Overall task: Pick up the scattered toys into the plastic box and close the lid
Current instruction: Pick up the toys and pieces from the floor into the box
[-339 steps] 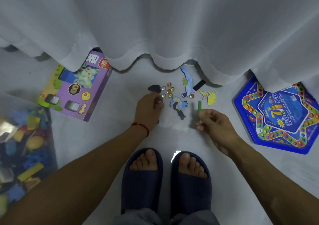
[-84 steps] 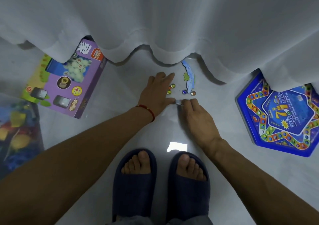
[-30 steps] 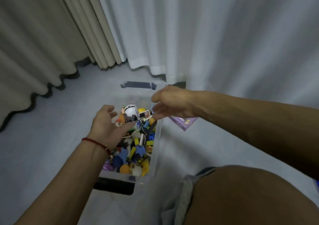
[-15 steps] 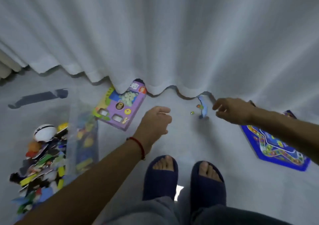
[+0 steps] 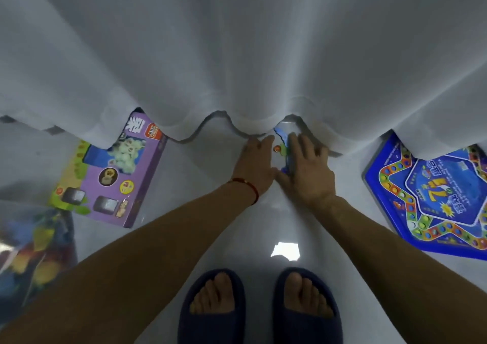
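Head view: both hands lie flat on the floor at twelve o'clock from the slippers. The left hand [image 5: 254, 163] is an open grip with straight fingers, walling in a small marble [image 5: 277, 148]. The right hand [image 5: 305, 167], fingers spread and also open, presses on the blue puzzle piece [image 5: 286, 148], probably to rake it clear of the curtain [image 5: 237, 53]. The plastic box [image 5: 31, 248], full, sits at nine o'clock. The star board [image 5: 434, 198] at three o'clock reads "7"; the purple box [image 5: 113, 175] lettering is unreadable.
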Available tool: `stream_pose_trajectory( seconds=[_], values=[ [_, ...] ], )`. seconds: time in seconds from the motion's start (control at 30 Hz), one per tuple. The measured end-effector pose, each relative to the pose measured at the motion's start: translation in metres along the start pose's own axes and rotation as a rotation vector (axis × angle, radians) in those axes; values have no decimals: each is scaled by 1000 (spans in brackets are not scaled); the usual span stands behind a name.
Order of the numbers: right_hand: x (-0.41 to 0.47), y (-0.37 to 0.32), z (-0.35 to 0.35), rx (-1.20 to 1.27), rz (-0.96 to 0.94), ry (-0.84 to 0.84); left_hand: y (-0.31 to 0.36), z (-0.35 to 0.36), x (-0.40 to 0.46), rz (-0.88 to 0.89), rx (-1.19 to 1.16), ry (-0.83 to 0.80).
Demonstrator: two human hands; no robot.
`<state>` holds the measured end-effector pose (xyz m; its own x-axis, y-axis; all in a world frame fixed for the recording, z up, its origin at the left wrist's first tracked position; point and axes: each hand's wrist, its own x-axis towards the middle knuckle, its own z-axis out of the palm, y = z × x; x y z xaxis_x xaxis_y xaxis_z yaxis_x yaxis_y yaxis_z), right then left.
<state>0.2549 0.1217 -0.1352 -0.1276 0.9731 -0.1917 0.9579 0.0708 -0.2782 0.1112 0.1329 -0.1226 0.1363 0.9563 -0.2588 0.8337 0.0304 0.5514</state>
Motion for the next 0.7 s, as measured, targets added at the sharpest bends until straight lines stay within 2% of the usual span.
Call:
stream_pose_trajectory(
  seconds=[0.1,0.2,0.37,0.47,0.57,0.7],
  values=[
    [-1,8,8,-97,-116,64,1,1,17,138,25,39],
    [-5,13,17,-105,-142,86,-4,2,23,236,-24,109],
    [-7,16,29,-70,-127,133,-3,8,11,222,36,170],
    [-8,16,30,-46,-127,148,-5,15,-6,308,109,260],
    [-12,21,30,-61,-148,155,-16,21,-19,253,60,322],
    [-25,25,28,-46,-61,206,-17,16,-36,4,-151,273]
  ],
)
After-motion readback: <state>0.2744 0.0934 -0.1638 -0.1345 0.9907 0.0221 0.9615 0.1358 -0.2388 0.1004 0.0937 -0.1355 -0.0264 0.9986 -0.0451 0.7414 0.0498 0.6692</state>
